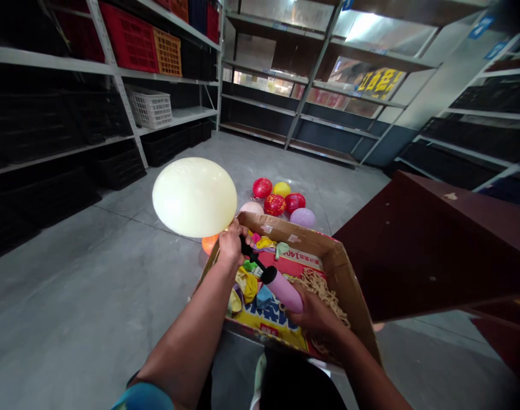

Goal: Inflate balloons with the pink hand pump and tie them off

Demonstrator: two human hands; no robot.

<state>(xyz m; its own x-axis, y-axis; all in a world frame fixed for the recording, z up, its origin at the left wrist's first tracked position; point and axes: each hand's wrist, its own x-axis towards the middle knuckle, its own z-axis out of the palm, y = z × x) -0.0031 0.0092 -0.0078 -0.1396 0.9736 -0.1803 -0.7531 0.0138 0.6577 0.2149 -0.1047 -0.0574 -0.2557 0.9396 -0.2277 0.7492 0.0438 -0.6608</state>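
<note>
A large inflated pale yellow balloon (194, 197) stands out to the left of my left hand (232, 242). The fingers of that hand are closed around the balloon's neck, at the black end of a balloon pump (285, 290). My right hand (311, 310) grips the pump's pink barrel, and a black rod shows between the two hands. Below them is an open cardboard box (353, 273). Inside it lie several limp balloons (246, 283) in yellow, blue, green and pink, along with a tangle of beige strands (322, 287). The balloon's neck is hidden by my fingers.
Several inflated balloons (275, 204) in red, yellow, purple and pale pink rest on the grey floor (114, 273) beyond the box. An orange balloon (209, 244) sits at its left side. A dark red panel (430, 250) stands at right. Shelves (166, 117) with crates line the walls.
</note>
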